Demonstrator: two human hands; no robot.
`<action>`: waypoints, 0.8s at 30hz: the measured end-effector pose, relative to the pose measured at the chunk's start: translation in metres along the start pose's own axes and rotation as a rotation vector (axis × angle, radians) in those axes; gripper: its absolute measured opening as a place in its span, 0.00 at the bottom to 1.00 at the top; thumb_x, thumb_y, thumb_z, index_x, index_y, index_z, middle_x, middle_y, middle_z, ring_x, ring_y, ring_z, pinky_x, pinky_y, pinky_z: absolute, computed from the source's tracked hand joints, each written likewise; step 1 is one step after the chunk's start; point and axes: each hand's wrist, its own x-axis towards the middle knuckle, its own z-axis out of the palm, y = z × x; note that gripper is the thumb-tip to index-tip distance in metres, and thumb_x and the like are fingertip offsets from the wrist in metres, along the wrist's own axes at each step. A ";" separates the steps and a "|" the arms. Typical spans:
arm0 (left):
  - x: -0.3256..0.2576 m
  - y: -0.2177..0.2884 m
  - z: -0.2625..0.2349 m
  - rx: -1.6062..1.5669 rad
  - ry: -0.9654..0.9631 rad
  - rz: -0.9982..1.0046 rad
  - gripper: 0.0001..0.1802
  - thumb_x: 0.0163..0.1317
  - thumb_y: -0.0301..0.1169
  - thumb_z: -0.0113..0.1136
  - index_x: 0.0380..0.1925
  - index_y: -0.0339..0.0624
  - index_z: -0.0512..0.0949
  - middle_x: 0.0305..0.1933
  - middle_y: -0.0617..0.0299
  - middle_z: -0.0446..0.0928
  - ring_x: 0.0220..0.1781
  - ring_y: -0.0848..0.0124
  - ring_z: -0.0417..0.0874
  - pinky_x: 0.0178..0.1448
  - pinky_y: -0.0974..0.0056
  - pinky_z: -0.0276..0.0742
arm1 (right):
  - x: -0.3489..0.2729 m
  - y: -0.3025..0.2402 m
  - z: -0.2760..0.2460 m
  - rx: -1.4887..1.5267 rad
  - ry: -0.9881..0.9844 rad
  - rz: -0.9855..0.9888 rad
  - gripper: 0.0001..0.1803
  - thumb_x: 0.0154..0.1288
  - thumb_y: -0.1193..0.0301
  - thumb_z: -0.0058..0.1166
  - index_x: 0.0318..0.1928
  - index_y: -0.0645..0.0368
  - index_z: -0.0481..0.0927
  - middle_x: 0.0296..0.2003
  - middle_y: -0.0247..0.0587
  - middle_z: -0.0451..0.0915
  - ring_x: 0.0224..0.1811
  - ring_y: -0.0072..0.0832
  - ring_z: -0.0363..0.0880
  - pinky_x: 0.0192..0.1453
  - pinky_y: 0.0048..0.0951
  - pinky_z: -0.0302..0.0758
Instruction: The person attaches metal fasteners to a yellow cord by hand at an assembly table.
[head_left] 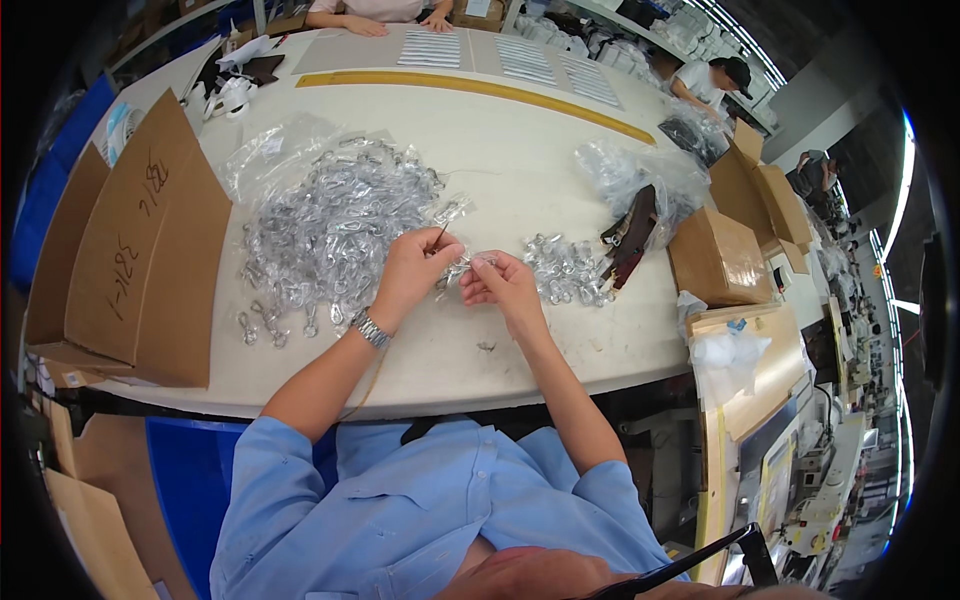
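My left hand, with a metal watch on its wrist, and my right hand meet above the table. Both pinch a small silvery metal clasp, partly covered by my fingers. A thin dark sliver sticks up from my left fingers; what it is I cannot tell. Beyond and left of my hands lies a large heap of shiny metal clasps, many seemingly in clear plastic. A smaller group of clasps rests right of my right hand. Several single clasps lie near the heap's front edge.
Open cardboard box on the left; more boxes on the right. Clear plastic bags and a dark brown piece lie right of the smaller group. A yellow ruler crosses the far table, where another person's hands rest.
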 end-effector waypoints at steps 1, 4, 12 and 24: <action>-0.001 0.000 0.000 -0.038 -0.012 -0.012 0.11 0.71 0.33 0.68 0.36 0.34 0.87 0.29 0.64 0.86 0.25 0.80 0.76 0.32 0.69 0.71 | -0.001 -0.002 0.001 0.041 0.035 -0.001 0.11 0.81 0.68 0.57 0.48 0.66 0.83 0.35 0.45 0.88 0.32 0.25 0.88 0.39 0.28 0.87; -0.001 0.015 0.000 -0.182 -0.053 -0.232 0.16 0.74 0.37 0.66 0.33 0.35 0.87 0.30 0.63 0.87 0.20 0.82 0.71 0.26 0.70 0.65 | -0.006 -0.009 -0.002 0.081 0.114 -0.051 0.11 0.81 0.68 0.58 0.47 0.67 0.83 0.34 0.44 0.87 0.30 0.24 0.86 0.38 0.27 0.87; -0.002 0.023 -0.001 -0.477 -0.202 -0.343 0.15 0.77 0.38 0.65 0.37 0.36 0.85 0.30 0.60 0.87 0.16 0.86 0.65 0.19 0.74 0.56 | -0.010 -0.027 -0.004 -0.085 0.180 -0.244 0.10 0.78 0.69 0.63 0.46 0.66 0.83 0.28 0.38 0.84 0.25 0.20 0.82 0.30 0.18 0.74; -0.011 0.016 0.008 -0.405 -0.176 -0.224 0.11 0.76 0.34 0.66 0.41 0.36 0.85 0.32 0.61 0.88 0.18 0.87 0.66 0.21 0.76 0.57 | -0.008 -0.017 -0.004 0.259 0.255 -0.130 0.10 0.79 0.68 0.62 0.44 0.63 0.83 0.30 0.30 0.80 0.29 0.18 0.79 0.41 0.26 0.85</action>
